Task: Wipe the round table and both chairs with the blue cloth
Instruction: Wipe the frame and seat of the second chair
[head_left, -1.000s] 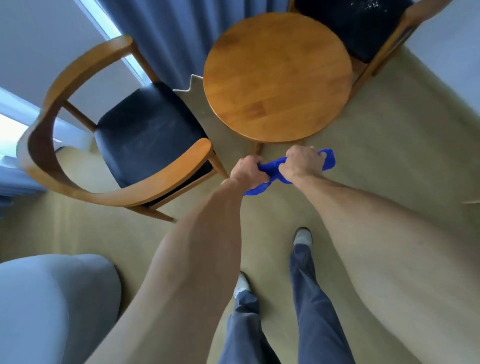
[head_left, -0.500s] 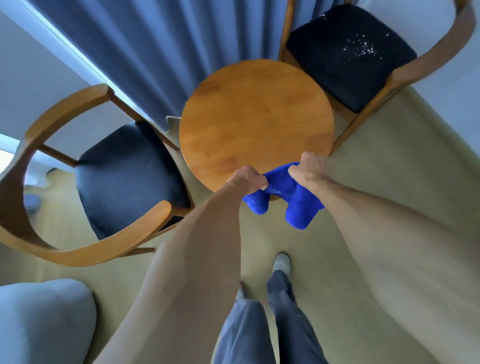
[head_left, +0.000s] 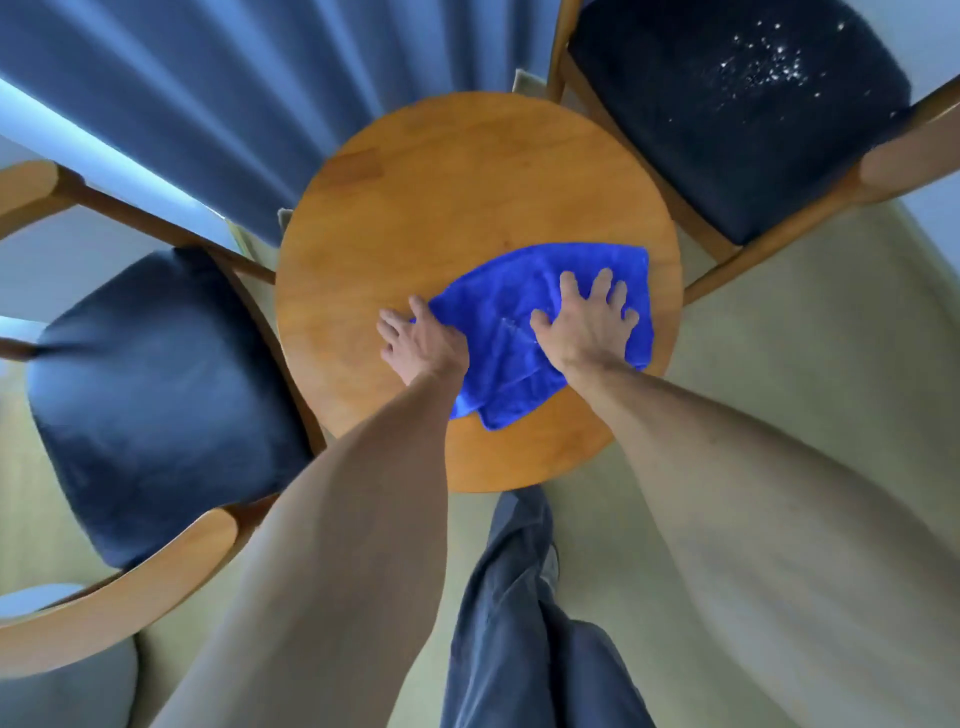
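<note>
My right hand (head_left: 587, 325) presses flat-fingered on the rumpled blue cloth (head_left: 498, 332) spread across the round table (head_left: 467, 171), my left hand (head_left: 423, 343) flat on its edge.

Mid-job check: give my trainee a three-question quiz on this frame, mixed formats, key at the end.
1. True or false: the bright blue terry cloth lies spread on the round wooden table.
2. Multiple choice: the right hand is A) gripping a chair arm, B) pressing flat on the cloth with fingers spread, C) hanging at the side.
3. Short answer: which seat shows white specks, the dark cushioned chair on the left or the dark cushioned chair at upper right?

Key: 1 true. 2 B. 3 the upper right one. The left hand rests at the cloth's left edge.
</note>
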